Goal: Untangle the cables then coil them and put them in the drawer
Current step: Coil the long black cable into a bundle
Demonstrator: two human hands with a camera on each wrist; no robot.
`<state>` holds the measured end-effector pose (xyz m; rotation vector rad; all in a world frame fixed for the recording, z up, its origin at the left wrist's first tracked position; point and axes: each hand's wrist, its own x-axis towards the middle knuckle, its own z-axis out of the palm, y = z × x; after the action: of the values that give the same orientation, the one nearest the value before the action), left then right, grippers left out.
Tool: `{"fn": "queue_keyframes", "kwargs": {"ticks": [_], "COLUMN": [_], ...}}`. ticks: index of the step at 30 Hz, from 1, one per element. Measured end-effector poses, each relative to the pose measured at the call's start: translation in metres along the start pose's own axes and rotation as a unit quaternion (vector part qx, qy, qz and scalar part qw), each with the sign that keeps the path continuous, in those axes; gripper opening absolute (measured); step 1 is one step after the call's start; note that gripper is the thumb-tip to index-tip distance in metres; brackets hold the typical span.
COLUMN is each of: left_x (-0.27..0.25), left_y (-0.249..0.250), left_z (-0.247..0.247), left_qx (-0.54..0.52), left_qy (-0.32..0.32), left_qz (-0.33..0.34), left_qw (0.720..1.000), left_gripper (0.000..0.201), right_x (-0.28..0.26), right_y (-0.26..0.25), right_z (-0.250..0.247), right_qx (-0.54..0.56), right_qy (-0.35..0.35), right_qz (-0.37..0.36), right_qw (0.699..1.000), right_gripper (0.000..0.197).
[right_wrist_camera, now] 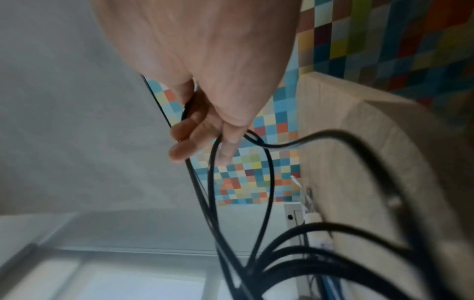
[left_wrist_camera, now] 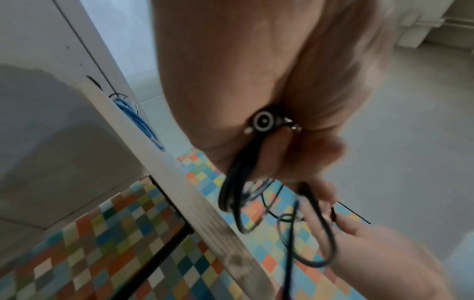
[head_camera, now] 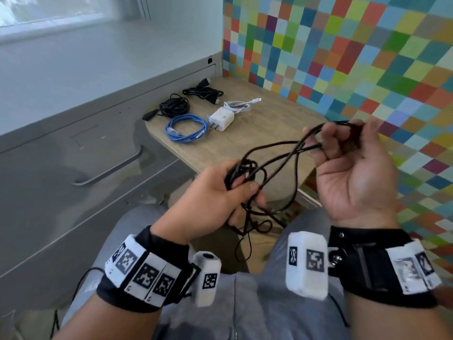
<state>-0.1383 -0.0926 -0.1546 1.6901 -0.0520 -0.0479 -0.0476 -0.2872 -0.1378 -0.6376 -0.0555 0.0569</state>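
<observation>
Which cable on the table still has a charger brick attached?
The white cable, at the table's far right: its coil lies against the white charger brick. The blue cable and both black coils lie bare.

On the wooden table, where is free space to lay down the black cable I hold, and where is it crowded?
The wooden table is bare along its right side by the checkered wall, and on the near strip between the white charger and your right hand. The far left corner is crowded: blue cable, two black coils, white cable.
</observation>
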Motion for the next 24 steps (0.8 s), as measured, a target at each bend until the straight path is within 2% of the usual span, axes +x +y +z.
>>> {"fn": "queue_keyframes", "kwargs": {"ticks": [1, 3, 4, 6, 9, 11, 12, 13, 15, 17, 18, 20, 22, 24], "left_x": [0.001, 0.004, 0.005, 0.006, 0.005, 0.003, 0.002, 0.002, 0.001, -0.001, -0.001, -0.001, 0.0, 0.002], "left_y": [0.0, 0.001, 0.001, 0.003, 0.002, 0.0, 0.001, 0.001, 0.002, 0.003, 0.002, 0.0, -0.001, 0.002], "left_z": [0.0, -0.003, -0.006, -0.009, -0.009, -0.01, -0.011, -0.013, -0.021, -0.029, -0.032, -0.035, -0.035, -0.03], "left_qx": [-0.01, -0.02, -0.019, 0.01, 0.057, 0.079, 0.087, 0.094, 0.111, 0.134, 0.14, 0.143, 0.134, 0.126], "left_qy": [0.032, 0.096, 0.118, 0.141, 0.138, 0.112, 0.091, 0.068, 0.029, 0.024, 0.033, 0.064, 0.097, 0.117], "left_qz": [0.007, 0.029, 0.037, 0.053, 0.054, 0.047, 0.038, 0.027, 0.006, -0.003, -0.004, 0.009, 0.026, 0.039], "left_qw": [0.999, 0.995, 0.992, 0.989, 0.987, 0.989, 0.991, 0.993, 0.993, 0.991, 0.99, 0.988, 0.986, 0.984], "left_gripper": [0.006, 0.029, 0.043, 0.054, 0.048, 0.035, 0.027, 0.02, 0.014, 0.014, 0.015, 0.018, 0.022, 0.027], "right_x": [0.0, -0.002, -0.005, -0.013, -0.028, -0.032, -0.032, -0.03, -0.02, -0.007, -0.002, 0.002, -0.004, -0.016], "right_y": [0.003, 0.01, 0.013, 0.02, 0.035, 0.045, 0.047, 0.047, 0.038, 0.027, 0.022, 0.016, 0.017, 0.027], "right_z": [-0.004, -0.011, -0.013, -0.01, 0.004, 0.013, 0.014, 0.011, 0.006, -0.004, -0.008, -0.015, -0.015, -0.008], "right_qx": [-0.034, -0.131, -0.191, -0.326, -0.459, -0.489, -0.485, -0.451, -0.318, -0.204, -0.186, -0.213, -0.282, -0.364], "right_qy": [0.005, 0.004, -0.015, -0.077, -0.175, -0.199, -0.19, -0.163, -0.066, 0.025, 0.05, 0.056, 0.006, -0.081], "right_qz": [0.0, 0.001, 0.005, 0.031, 0.042, 0.006, -0.005, 0.0, 0.032, 0.029, 0.02, 0.017, 0.055, 0.103], "right_qw": [0.999, 0.991, 0.981, 0.942, 0.87, 0.849, 0.853, 0.877, 0.945, 0.978, 0.981, 0.975, 0.958, 0.922], "right_gripper": [0.026, 0.026, 0.029, 0.034, 0.024, 0.009, 0.011, 0.013, 0.014, 0.018, 0.019, 0.019, 0.023, 0.025]}}
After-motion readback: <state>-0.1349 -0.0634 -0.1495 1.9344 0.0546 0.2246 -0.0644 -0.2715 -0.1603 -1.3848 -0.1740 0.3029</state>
